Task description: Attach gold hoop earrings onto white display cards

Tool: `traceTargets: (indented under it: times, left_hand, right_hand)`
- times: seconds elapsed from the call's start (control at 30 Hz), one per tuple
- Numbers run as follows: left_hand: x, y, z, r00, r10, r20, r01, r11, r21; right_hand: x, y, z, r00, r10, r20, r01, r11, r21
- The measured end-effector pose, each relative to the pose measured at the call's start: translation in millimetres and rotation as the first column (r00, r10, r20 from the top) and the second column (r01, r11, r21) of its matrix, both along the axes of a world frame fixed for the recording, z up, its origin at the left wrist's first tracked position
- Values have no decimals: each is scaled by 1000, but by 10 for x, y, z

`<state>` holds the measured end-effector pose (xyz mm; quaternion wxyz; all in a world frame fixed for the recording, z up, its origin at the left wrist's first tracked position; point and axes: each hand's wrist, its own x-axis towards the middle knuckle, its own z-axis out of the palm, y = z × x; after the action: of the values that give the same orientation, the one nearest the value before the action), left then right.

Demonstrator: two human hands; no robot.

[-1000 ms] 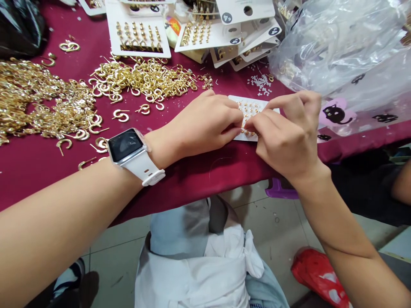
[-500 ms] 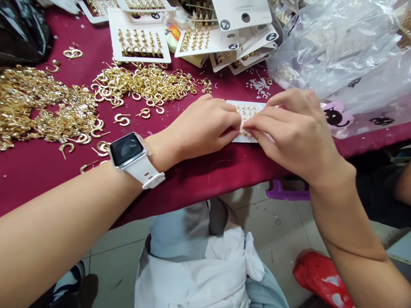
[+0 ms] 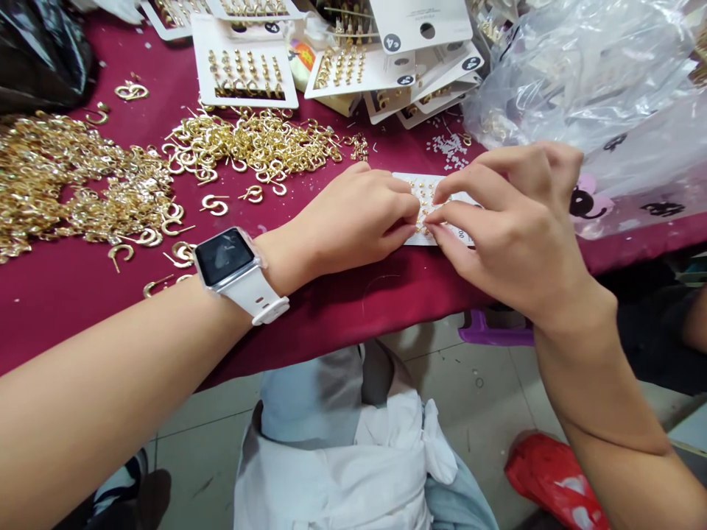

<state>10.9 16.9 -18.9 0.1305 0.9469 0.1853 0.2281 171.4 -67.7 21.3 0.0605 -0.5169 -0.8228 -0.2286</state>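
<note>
A white earring card (image 3: 406,178) set with rows of small gold studs lies near the table's front edge, partly covered by both hands. My left hand (image 3: 359,213), with a white-strapped watch (image 3: 226,258) at its wrist, is closed at the card's left side, thumb and forefinger gripping there. Over the card's right part, my right hand (image 3: 508,221) brings thumb and forefinger together at the studs. Whatever sits between those two tips is too small to make out. Its other fingers are bent and somewhat apart.
Loose gold hoop earrings (image 3: 254,143) lie heaped behind my left hand, with a larger gold pile (image 3: 33,184) at far left. Filled earring cards (image 3: 246,70) are stacked at the back. White bits (image 3: 447,151) and clear plastic bags (image 3: 579,81) lie to the right.
My right hand has lifted its middle finger and opened out a little, uncovering more of the card's right part and its dark print. My left hand keeps its place at the card.
</note>
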Motion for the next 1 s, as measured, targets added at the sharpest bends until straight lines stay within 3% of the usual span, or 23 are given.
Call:
traceTargets:
  times: [0.5,1.0]
  left_hand:
    - [-5,2,-1,1000,-6,2,6,999,53]
    - [1,14,-23,999,-20,32,20,1000,12]
  right_hand:
    - [-1,-20,-67,998,-16,-55,15,999,-28]
    - [79,-17,-72,990,-48,-136,43,998,-37]
